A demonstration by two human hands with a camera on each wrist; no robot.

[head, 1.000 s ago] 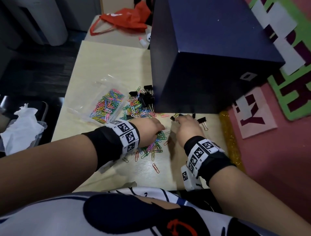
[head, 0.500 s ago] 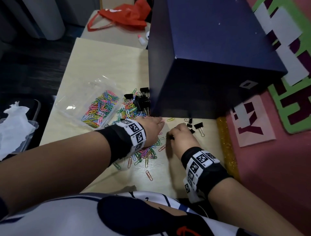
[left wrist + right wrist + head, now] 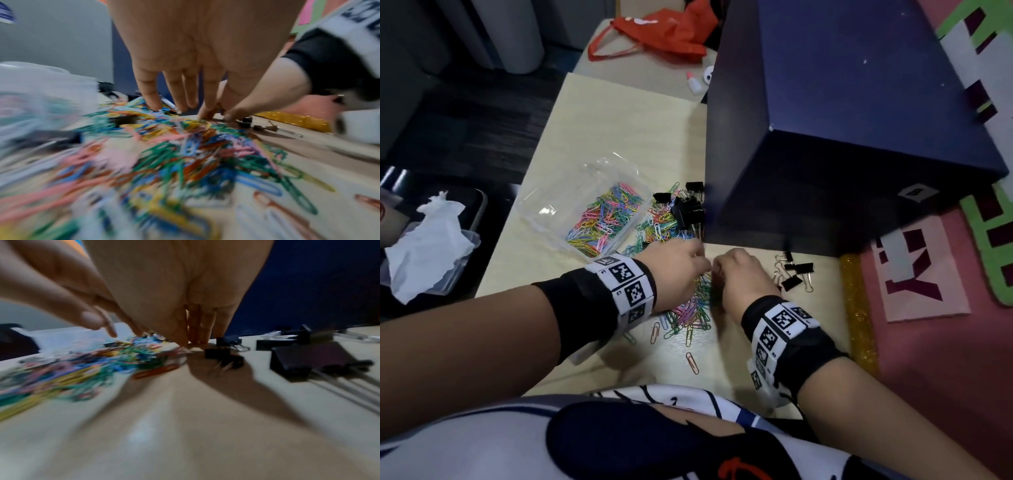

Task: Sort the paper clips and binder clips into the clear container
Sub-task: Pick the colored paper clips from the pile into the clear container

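Large dark blue box (image 3: 859,137) at the far right of the pale table (image 3: 619,130). Clear container (image 3: 585,209), part-filled with coloured clips, left of it. Loose paper clips (image 3: 695,308) heaped at the near middle; binder clips (image 3: 690,212) bunched against the box, a few more (image 3: 796,275) to the right. Left hand (image 3: 674,270) with fingers extended down, tips touching the heap. Right hand (image 3: 739,274) fingertips down beside it; grip hidden, cannot tell.
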